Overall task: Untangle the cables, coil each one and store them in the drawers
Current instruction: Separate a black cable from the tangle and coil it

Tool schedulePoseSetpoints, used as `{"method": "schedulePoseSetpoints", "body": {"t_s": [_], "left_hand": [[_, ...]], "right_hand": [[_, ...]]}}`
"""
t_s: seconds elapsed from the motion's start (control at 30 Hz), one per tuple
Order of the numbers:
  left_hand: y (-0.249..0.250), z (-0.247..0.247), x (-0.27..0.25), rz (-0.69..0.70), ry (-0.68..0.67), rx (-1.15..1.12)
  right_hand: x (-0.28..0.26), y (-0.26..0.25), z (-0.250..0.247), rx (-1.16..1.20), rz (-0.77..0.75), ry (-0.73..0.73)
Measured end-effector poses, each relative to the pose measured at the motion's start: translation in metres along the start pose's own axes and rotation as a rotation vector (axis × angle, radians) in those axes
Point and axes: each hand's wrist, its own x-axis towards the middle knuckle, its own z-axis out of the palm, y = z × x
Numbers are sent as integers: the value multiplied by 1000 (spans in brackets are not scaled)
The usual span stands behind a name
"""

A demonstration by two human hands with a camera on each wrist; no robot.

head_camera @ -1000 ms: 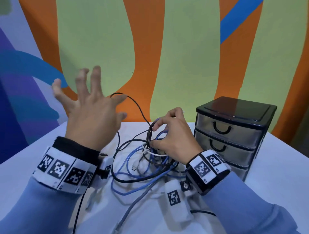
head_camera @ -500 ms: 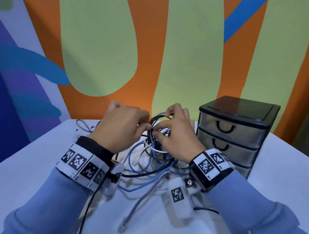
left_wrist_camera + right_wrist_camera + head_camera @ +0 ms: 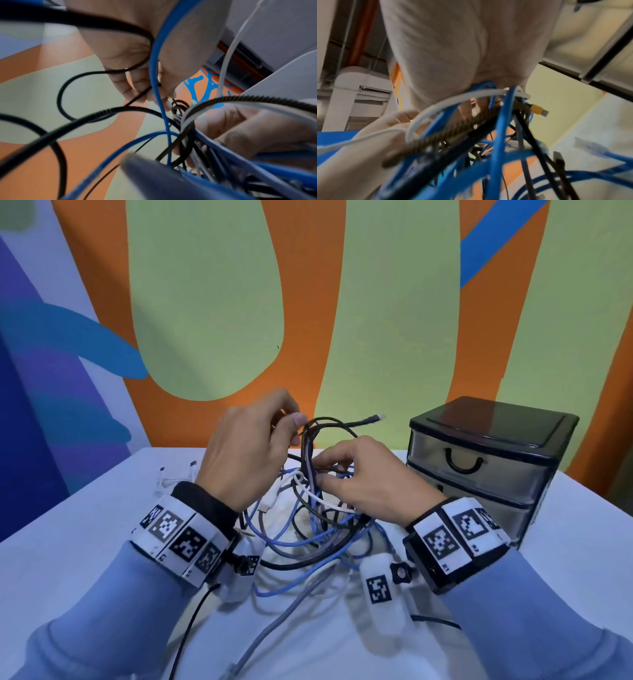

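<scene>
A tangle of cables (image 3: pixel 308 529) in blue, black, white and grey lies on the white table (image 3: pixel 68 559) between my wrists. My left hand (image 3: pixel 250 450) pinches a black braided cable (image 3: pixel 329 422) at the top of its raised loop; the cable's plug end sticks out to the right. My right hand (image 3: pixel 359 477) grips a bunch of strands in the middle of the tangle. In the left wrist view my fingers (image 3: pixel 142 86) pinch a thin black strand. In the right wrist view, blue, white and braided cables (image 3: pixel 488 121) run under my palm.
A small black drawer unit (image 3: pixel 486 463) with three translucent drawers, all closed, stands at the right, close to my right hand. Loose white cable ends (image 3: pixel 174 477) lie at the back left. A grey cable (image 3: pixel 274 628) trails toward the front edge.
My left hand came down from open in the air to the tangle, took the black braided cable and lifted its loop. My right hand stayed gripping the bundle.
</scene>
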Motion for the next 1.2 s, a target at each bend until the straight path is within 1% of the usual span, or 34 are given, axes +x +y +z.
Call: {"method": "schedulePoseSetpoints", "body": {"t_s": [0.07,0.23,0.3,0.4,0.53,0.6,0.7,0.77,0.83,0.87,0.93,1.0,1.03,1.1,1.2], "left_hand": [[-1,-1,0,-46,19,11],[0,-4,3,-188,125,27],[0,-7,5,-270,158,-10],[-10,-14,8,-366,222,-99],[-24,-17,10,-431,262,-129],[-29,-19,10,-464,283,-144],[-32,-22,11,-454,340,-113],[-33,-24,11,-410,356,-91],[-34,-27,13,-342,316,-131],[-33,-30,14,-298,280,-200],[-31,-36,15,-225,209,-369],[-27,-40,15,-215,155,-524],[-24,-41,15,-227,130,-600],[-19,-42,14,-246,96,-712],[-12,-45,14,-261,43,-836]], "right_hand": [[-2,-2,-1,-31,8,13],[-2,-9,8,-115,-55,206],[-3,-12,8,-110,-89,247],[-4,-15,6,-45,-104,241],[-4,-20,12,-28,-192,264],[-4,-17,12,-51,-189,263],[-3,-14,13,-161,-137,188],[-2,-12,13,-276,-100,202],[-2,-11,10,-345,-55,228],[-4,-12,8,-373,-33,224],[-7,-12,6,-374,6,168],[-8,-14,6,-304,31,134],[-7,-15,7,-263,30,146],[-5,-15,8,-205,23,210],[-2,-13,9,-181,-14,401]]}}
